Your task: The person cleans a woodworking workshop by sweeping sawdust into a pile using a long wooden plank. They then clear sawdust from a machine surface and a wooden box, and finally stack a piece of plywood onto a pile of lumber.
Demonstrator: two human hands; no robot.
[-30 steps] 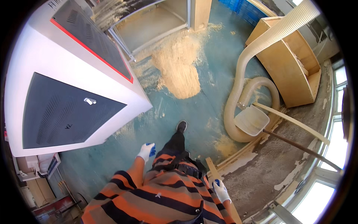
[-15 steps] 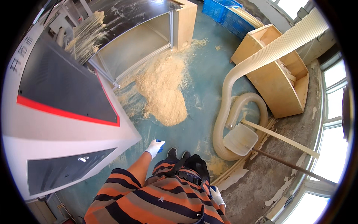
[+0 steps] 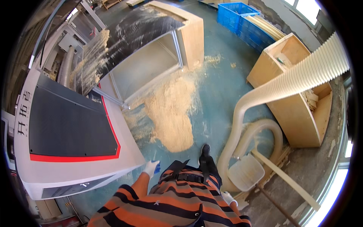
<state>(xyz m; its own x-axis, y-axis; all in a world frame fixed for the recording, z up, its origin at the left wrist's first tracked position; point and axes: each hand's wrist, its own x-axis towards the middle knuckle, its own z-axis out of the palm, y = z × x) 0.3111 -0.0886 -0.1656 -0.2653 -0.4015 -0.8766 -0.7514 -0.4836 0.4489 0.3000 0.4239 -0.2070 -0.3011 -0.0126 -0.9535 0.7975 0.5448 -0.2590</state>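
Observation:
My left hand (image 3: 151, 168), in a white glove with blue on the palm side, hangs beside the near corner of a white machine cabinet (image 3: 128, 156) with a red-edged dark panel. Its fingers are curled in, and no object shows in them. Low at my right side hangs my right hand (image 3: 228, 198), also in a white glove; its fingers are partly hidden and too small to read. Nearest to it is a pale plastic scoop-like bin (image 3: 246, 173). Ahead of me a heap of sawdust (image 3: 172, 117) lies on the blue-green floor.
A ribbed hose (image 3: 281, 79) bends down and coils on the right. Beyond it stands a wooden box (image 3: 287, 109) with scraps, then blue crates (image 3: 253, 32). A wooden strip (image 3: 287, 179) slants at the lower right. The open-fronted machine bed (image 3: 147, 62) stands behind the sawdust.
My body has moved forward, with one shoe now stepping out ahead. The sawdust, box and hose sit lower in view. My left hand is now close to the cabinet corner.

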